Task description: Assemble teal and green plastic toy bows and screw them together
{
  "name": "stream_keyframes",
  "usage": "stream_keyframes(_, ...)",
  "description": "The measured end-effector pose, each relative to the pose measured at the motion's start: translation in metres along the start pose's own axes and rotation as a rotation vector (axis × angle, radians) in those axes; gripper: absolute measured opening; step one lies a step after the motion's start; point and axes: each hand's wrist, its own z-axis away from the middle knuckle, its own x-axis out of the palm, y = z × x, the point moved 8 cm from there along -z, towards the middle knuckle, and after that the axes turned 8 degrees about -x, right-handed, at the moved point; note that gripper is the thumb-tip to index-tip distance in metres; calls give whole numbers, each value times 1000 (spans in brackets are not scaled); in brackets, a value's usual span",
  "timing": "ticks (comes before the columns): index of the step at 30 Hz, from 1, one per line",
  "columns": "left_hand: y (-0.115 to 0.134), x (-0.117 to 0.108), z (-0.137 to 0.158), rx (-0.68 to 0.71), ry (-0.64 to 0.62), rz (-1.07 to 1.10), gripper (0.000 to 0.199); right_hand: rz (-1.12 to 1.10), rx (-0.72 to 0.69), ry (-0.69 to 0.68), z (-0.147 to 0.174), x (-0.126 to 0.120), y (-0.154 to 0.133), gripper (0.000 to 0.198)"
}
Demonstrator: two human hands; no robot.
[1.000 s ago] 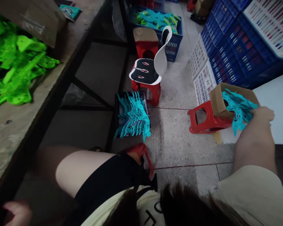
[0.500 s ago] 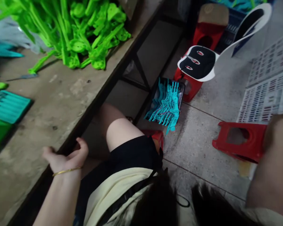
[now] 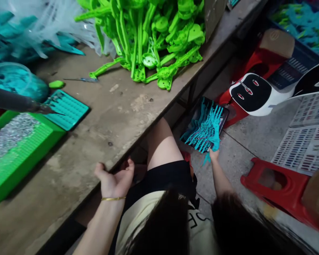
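Head view: L hand (image 3: 116,180) at 7-8 o'clock, palm up by edge of table (image 3: 117,117), thumb & fingers wide apart. R hand (image 3: 214,155) at 4 o'clock, fingers narrow at lower end of turq. parts (image 3: 211,124); can't tell if gripping. Those sit in dark bin (image 3: 225,117), 3 o'clock. Lime-green parts (image 3: 139,42) atop table, 12 o'clock.

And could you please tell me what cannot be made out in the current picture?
Head view: whether the right hand grips or only touches a turquoise part; its fingertips are small and blurred.
Head view: what the cardboard box holds; the right edge cuts it off.
Head view: the shape of each silver piece; too small.
Head view: the back end of the dark tool; cut off at left.
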Motion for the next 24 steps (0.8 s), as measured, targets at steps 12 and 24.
stream_keyframes(12,-13,-13,6,-324,-282,28,40,-184,-147,168,54,-103,-61,39)
stream_keyframes(24,-47,-5,78,22,-1140,-975,46,-203,-838,-333,295,-63,-262,60)
